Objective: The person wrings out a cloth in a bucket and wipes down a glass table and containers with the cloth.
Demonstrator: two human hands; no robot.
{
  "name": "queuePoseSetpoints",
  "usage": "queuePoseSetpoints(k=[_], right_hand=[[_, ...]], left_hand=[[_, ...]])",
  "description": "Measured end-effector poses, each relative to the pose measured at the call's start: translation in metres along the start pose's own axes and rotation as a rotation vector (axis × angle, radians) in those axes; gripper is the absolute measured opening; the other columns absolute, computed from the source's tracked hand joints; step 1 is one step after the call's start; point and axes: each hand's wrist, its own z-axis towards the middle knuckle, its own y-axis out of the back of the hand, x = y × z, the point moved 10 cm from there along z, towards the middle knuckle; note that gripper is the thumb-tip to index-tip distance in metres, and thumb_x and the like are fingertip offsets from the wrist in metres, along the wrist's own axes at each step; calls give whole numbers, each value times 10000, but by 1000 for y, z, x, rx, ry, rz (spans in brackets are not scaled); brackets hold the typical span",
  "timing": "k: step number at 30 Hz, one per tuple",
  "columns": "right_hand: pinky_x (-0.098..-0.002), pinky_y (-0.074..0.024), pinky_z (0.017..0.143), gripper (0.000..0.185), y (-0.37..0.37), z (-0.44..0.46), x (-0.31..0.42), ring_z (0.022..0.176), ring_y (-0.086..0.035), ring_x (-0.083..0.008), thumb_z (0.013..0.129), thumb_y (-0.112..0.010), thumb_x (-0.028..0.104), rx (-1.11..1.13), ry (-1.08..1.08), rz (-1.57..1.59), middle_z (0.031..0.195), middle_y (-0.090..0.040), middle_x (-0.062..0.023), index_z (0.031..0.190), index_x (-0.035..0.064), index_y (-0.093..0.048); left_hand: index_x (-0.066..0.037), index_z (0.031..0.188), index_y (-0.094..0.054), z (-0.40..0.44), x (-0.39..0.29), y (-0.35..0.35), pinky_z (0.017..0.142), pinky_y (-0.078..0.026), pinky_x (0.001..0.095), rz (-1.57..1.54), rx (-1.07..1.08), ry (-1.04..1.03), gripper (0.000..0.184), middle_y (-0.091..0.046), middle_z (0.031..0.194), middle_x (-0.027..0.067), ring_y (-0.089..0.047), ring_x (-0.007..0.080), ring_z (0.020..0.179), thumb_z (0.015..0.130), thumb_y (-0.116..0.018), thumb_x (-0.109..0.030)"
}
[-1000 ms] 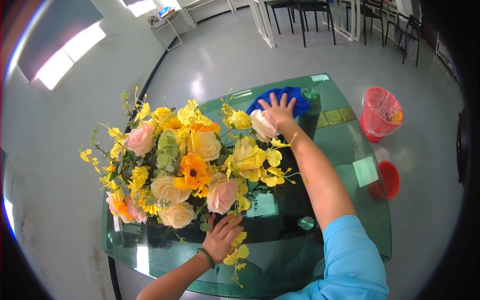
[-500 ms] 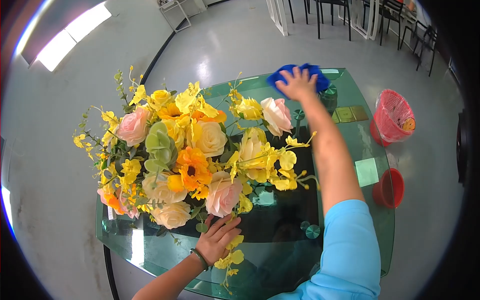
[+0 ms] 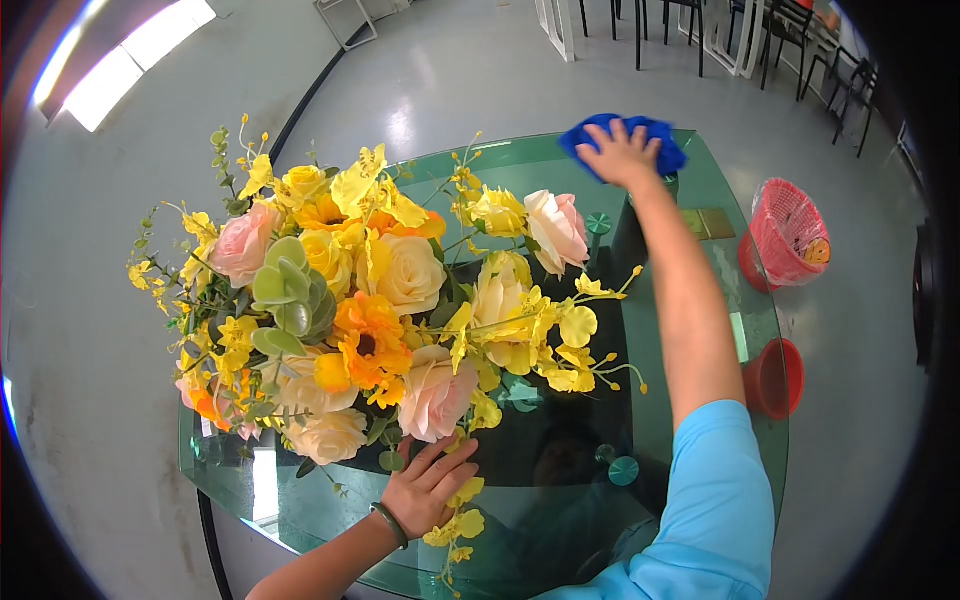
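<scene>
My right hand [image 3: 622, 155] bears down on a bunched blue cloth [image 3: 668, 150] at the far edge of the glass table [image 3: 715, 330], its fingers spread over the fabric and holding it. Near the front of a large artificial flower arrangement [image 3: 365, 345], my left hand [image 3: 430, 487] rests with fingers stretched out just under a pink rose [image 3: 437, 395]. Some of its fingertips lie close against the blossoms, and a trailing yellow sprig [image 3: 465, 525] hangs beside it. Whether the left hand presses the flowers or the glass is unclear.
On the glass, past my right forearm, lies a gold-green square object [image 3: 715, 223]. A pink basket-like bin with a plastic liner [image 3: 788, 235] and a red bucket [image 3: 775, 378] stand on the floor at the right. Black chairs [image 3: 785, 40] are farther back.
My right hand and the blue cloth have slid right and slightly away along the far table edge. The left hand stays by the flowers; the whole view has shifted a little.
</scene>
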Motion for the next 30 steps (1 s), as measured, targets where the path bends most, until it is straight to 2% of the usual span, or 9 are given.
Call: queuePoseSetpoints(k=[3,5,7,11,12,15,20,26,30], right_hand=[[-595,-13,1095,626,-13,-14,70,1394,-77,-427,866,-346,618,44,187,32,1537,-143,-97,1421,331,-316],[-591,-12,1098,624,-20,-21,85,1394,-82,-424,868,-351,624,45,241,50,1540,-130,-96,1420,336,-314],[-590,-25,1099,607,-23,-34,90,1392,-96,-422,884,-337,617,59,299,45,1538,-137,-97,1426,348,-296],[-594,-79,1097,608,-17,-92,91,1388,-132,-415,856,-532,347,43,502,1,1520,-177,-120,1423,318,-314],[-590,-116,1093,587,-24,-104,87,1372,-182,-418,855,-531,324,59,542,-232,1505,-195,-135,1410,262,-353],[-581,-162,1086,573,-6,-164,79,1358,-217,-414,864,-496,410,-17,640,-149,1498,-198,-156,1390,208,-390],[-569,-86,1104,591,12,-269,56,1379,-144,-412,893,-428,486,76,705,-56,1483,-244,-169,1382,154,-391],[-593,-81,1092,563,36,-405,57,1364,-172,-442,870,-490,477,176,846,112,1472,-258,-185,1380,255,-403],[-584,-89,1091,568,32,-393,65,1357,-187,-439,848,-518,450,195,826,105,1458,-277,-189,1371,255,-414]], left_hand=[[-115,1014,-598,-2,1,-2,989,-326,520,9,5,-10,362,-555,1266,38,-511,260,1179,660,-671,-104],[-133,1124,-550,-7,4,-9,1024,-282,567,-5,19,-43,661,-447,1380,15,-406,221,1281,496,-758,-156],[-129,1112,-551,-6,3,-6,1031,-280,563,-16,2,-48,659,-456,1370,14,-409,220,1279,487,-758,-144],[-123,1112,-545,-6,3,-5,1044,-276,550,-3,-23,-56,639,-462,1357,14,-410,220,1277,506,-750,-116],[-120,1111,-545,-6,3,-5,1047,-272,552,4,-6,-49,630,-462,1354,15,-408,223,1277,514,-746,-112],[-116,1117,-541,-6,1,-5,1058,-256,557,0,28,-40,615,-460,1352,15,-405,229,1278,535,-741,-103],[-116,1129,-526,-5,1,-5,1069,-228,564,-30,1,-23,608,-443,1365,14,-384,225,1291,561,-742,-108],[-131,1178,-482,-6,1,-5,1081,-218,553,-10,63,-4,568,-381,1408,11,-324,209,1327,658,-711,-137],[-122,1209,-468,-6,3,-9,1079,-225,550,-44,100,8,560,-356,1425,21,-300,213,1342,696,-690,-138]])
